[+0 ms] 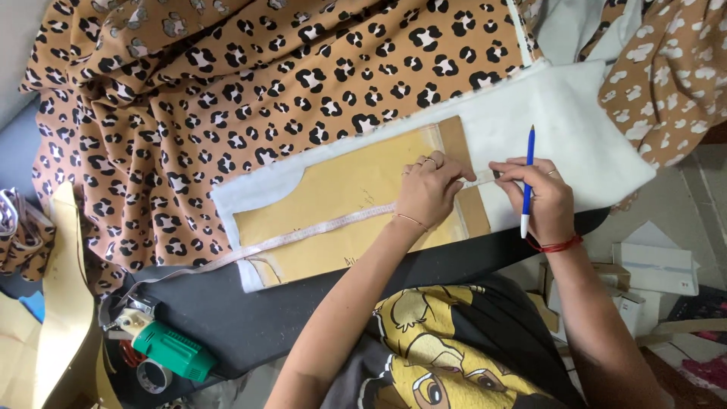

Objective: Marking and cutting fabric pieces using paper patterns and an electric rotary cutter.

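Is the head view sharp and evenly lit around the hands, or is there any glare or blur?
Head view: even soft light, no glare; left hand, right hand, pen and measuring tape are sharp; faint shadows on the white fabric; edges slightly bowed.

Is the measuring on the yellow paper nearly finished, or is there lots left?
Done: the yellow paper pattern lies flat on the white fabric, and the measuring tape is stretched along it. In hand: the left hand presses the tape down, while the right hand holds its end and a blue pen. Left: no pen marks show on the white fabric, and it looks uncut.
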